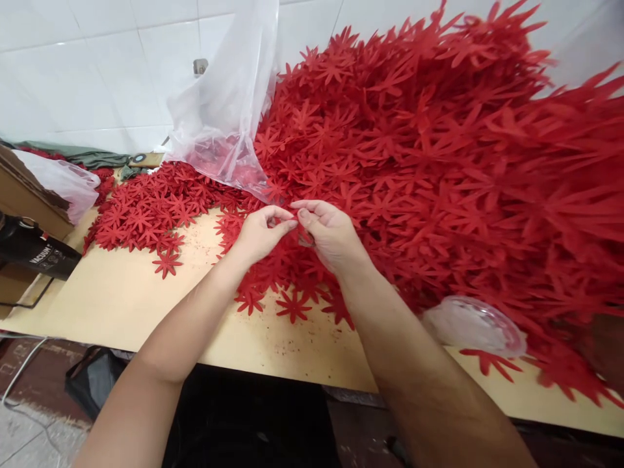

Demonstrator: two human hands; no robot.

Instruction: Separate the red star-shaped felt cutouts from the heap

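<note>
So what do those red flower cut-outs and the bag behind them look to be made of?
The red flower cut-outs look like felt or thin foam: matte, flat, cleanly cut petals, no shine; which of the two I cannot tell. The bag looks like thin clear plastic film: see-through, glossy, crumpled. Both hands, left hand and right hand, pinch one piece between the fingertips.

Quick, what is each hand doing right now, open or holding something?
Left hand: fingers pinched shut on a red flower cutout.
Right hand: fingers pinched shut on the same cutout, fingertips meeting the left hand's.
</note>
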